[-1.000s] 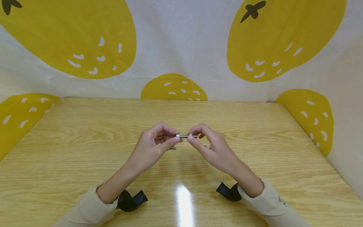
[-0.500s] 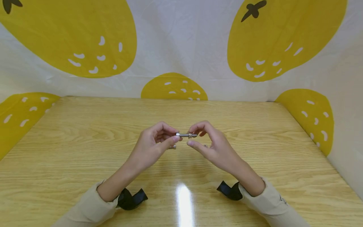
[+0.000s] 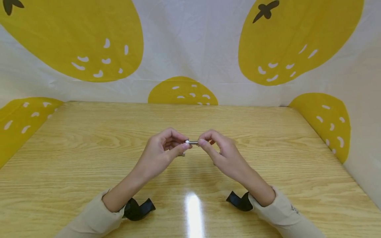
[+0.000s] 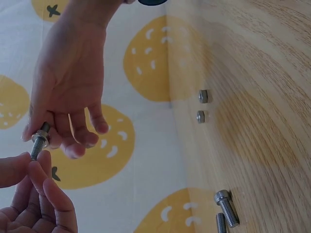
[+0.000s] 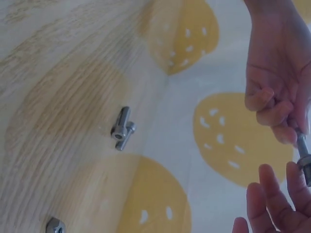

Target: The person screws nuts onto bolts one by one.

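Observation:
My left hand [image 3: 156,153] pinches a silver bolt [image 3: 193,142] by its head, holding it level above the table. From the other side, the thumb and index finger of my right hand [image 3: 223,152] pinch a nut [image 4: 40,138] threaded on the shank. The fingers hide that nut in the head view, while both wrist views show it near the bolt's tip. In the left wrist view the bolt's dark end [image 4: 45,127] sticks out past the nut. The other fingers of the right hand are loosely spread.
On the wood-grain table [image 3: 104,132] lie two more bolts, a thicker one [image 4: 227,208] and another [image 4: 221,223] beside it. Two loose nuts, one [image 4: 203,96] and a second [image 4: 200,116], lie farther off. A white cloth with yellow fruit shapes [image 3: 183,91] hangs around the table.
The right thumb lifted off the nut half a second ago and has closed on it again, now covering the nut and bolt tip. The left hand holds nearly still.

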Demonstrator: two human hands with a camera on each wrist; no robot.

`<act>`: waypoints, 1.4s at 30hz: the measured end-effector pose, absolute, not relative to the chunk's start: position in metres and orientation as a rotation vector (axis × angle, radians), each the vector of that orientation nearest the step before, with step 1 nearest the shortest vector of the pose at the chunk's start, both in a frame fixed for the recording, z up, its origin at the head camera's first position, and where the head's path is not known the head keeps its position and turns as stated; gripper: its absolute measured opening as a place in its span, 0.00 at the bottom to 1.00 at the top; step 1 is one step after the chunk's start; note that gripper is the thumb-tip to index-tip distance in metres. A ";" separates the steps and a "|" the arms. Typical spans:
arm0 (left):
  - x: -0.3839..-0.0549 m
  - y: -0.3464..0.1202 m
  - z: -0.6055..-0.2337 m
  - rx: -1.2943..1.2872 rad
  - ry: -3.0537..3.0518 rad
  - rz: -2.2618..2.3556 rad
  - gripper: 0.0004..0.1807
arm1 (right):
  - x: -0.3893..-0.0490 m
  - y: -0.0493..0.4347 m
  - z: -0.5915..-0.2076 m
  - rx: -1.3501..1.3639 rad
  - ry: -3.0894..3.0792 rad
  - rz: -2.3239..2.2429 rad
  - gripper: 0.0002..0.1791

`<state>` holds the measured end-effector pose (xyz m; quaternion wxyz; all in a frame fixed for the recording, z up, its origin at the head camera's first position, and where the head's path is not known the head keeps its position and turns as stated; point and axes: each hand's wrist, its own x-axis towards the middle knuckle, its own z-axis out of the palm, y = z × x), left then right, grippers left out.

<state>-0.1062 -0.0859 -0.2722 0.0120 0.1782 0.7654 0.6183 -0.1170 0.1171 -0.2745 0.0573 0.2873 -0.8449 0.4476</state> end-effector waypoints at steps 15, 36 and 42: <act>-0.107 -0.086 -0.272 0.554 2.384 1.941 0.09 | -0.119 0.120 -0.269 1.006 -2.445 1.329 0.13; -0.106 -0.086 -0.272 0.552 2.392 1.932 0.09 | -0.119 0.121 -0.271 0.910 -2.598 1.355 0.12; -0.106 -0.086 -0.272 0.550 2.399 1.925 0.09 | -0.120 0.121 -0.271 1.018 -2.464 1.327 0.13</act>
